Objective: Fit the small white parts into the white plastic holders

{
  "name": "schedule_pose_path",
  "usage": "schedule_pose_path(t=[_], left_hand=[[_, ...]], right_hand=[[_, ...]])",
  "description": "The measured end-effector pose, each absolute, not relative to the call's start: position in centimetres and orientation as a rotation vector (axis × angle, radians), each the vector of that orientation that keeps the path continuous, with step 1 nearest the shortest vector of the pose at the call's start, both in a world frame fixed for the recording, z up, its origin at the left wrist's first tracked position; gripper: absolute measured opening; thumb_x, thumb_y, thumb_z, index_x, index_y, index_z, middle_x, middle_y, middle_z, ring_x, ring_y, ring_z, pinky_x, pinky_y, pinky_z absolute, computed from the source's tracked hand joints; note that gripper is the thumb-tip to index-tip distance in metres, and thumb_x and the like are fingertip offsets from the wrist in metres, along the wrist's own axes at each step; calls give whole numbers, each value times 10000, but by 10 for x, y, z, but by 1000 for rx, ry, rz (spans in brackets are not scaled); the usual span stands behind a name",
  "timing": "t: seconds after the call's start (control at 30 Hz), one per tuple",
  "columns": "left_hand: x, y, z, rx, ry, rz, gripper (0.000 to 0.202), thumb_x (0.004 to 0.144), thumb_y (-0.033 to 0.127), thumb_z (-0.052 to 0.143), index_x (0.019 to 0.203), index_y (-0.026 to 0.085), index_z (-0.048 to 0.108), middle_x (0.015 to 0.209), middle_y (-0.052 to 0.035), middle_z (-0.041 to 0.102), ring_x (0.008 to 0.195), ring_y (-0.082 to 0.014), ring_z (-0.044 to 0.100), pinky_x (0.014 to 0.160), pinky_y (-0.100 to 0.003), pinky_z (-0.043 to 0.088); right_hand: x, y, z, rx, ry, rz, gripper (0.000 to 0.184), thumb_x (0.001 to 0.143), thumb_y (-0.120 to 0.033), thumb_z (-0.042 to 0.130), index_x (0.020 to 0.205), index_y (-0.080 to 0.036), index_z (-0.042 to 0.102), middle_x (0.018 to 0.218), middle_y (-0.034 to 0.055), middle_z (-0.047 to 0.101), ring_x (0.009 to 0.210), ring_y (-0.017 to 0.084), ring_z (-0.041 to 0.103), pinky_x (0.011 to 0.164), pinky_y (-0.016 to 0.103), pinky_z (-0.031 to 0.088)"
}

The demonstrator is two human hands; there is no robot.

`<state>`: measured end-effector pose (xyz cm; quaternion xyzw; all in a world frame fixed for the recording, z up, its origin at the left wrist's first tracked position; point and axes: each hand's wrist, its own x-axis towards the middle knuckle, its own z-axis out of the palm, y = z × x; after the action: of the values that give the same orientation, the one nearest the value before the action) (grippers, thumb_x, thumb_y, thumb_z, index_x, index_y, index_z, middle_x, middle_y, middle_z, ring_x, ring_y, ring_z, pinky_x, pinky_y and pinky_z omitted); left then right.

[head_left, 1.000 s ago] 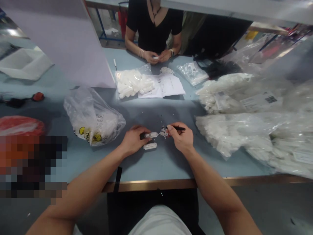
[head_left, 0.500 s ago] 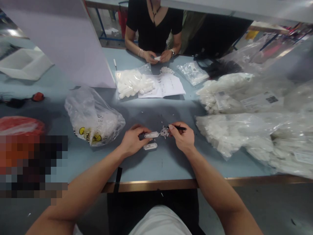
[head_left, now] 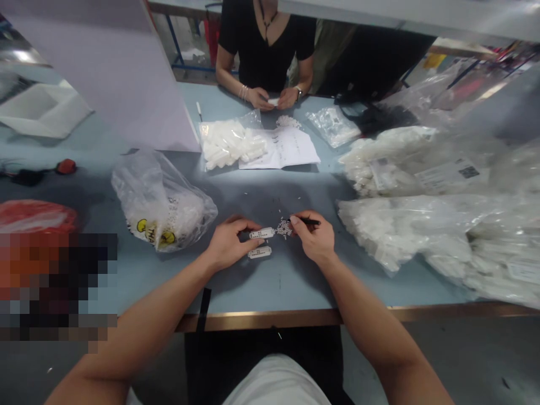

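Between the thumb and fingers of my left hand (head_left: 231,242) is a small white plastic plate with rows of dark holes (head_left: 262,233). A second white plate of the same kind (head_left: 259,252) lies on the table just below it, near my left thumb. My right hand (head_left: 314,236) is closed around a thin black pen-like tool (head_left: 311,221), whose tip points left. Under that tip lies a loose pile of tiny white pieces (head_left: 283,228), just right of the held plate. Whether the tip touches a piece is too small to tell.
A clear bag with yellow print (head_left: 166,219) lies to the left. Large bags of white parts (head_left: 405,225) fill the right side. Across the table (head_left: 253,292), a person (head_left: 265,56) handles a white piece behind a bag of white parts (head_left: 230,143) and paper sheets (head_left: 295,149).
My right hand and the black tool have shifted very slightly to the left. My left hand keeps its hold on the plate. The other person's hands have moved a little around their white piece.
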<state>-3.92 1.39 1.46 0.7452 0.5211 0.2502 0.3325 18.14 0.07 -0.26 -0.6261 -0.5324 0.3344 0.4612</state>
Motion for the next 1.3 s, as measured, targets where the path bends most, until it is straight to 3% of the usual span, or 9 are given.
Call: schedule_pose_path(t=[0.37,0.6,0.73,0.83,0.97,1.1,1.3], left_hand=[[-50,25,11,1982,1579,668,219,747,350,671,942,253,694,896,2,678,827,-178,603,782,-297,462],[-64,39,8,2209,1673,312,180,809,345,590,909,233,690,870,-49,673,855,-244,602,770,-346,451],[-63,35,15,2225,1674,340,255,821,397,579,967,208,671,936,-69,653,918,-252,592,822,-351,449],[-60,30,24,2211,1537,437,346,824,480,570,1014,203,649,987,-63,631,942,-231,587,849,-330,446],[-53,21,31,2267,1134,182,396,760,538,625,990,217,649,1027,-61,603,914,-217,587,810,-309,455],[-45,15,22,2355,1028,24,302,751,453,649,938,216,640,971,-61,602,929,-237,575,795,-318,451],[-41,13,9,2412,1147,67,212,816,376,559,939,213,615,959,-61,601,840,-221,597,696,-309,465]], right_hand=[[182,2,-4,-1524,-1277,852,295,767,-480,645,831,-194,679,661,23,692,543,147,644,566,253,517],[182,0,-4,-1505,-1282,860,275,773,-463,650,839,-197,674,674,19,693,546,137,639,558,244,506],[183,0,-4,-1504,-1270,841,277,775,-464,647,833,-194,670,667,17,690,547,139,636,563,248,507],[184,1,-3,-1488,-1264,833,272,785,-458,637,831,-192,669,668,14,686,549,136,634,560,245,507],[183,1,-2,-1423,-1259,854,249,790,-432,637,827,-189,672,687,15,680,542,130,630,553,240,507],[179,-3,2,-1362,-1262,950,221,774,-405,658,838,-194,667,722,14,668,525,122,626,529,235,504],[167,-11,-6,-1360,-1491,1014,131,752,-313,649,823,-203,651,746,4,661,581,109,598,564,225,482]])
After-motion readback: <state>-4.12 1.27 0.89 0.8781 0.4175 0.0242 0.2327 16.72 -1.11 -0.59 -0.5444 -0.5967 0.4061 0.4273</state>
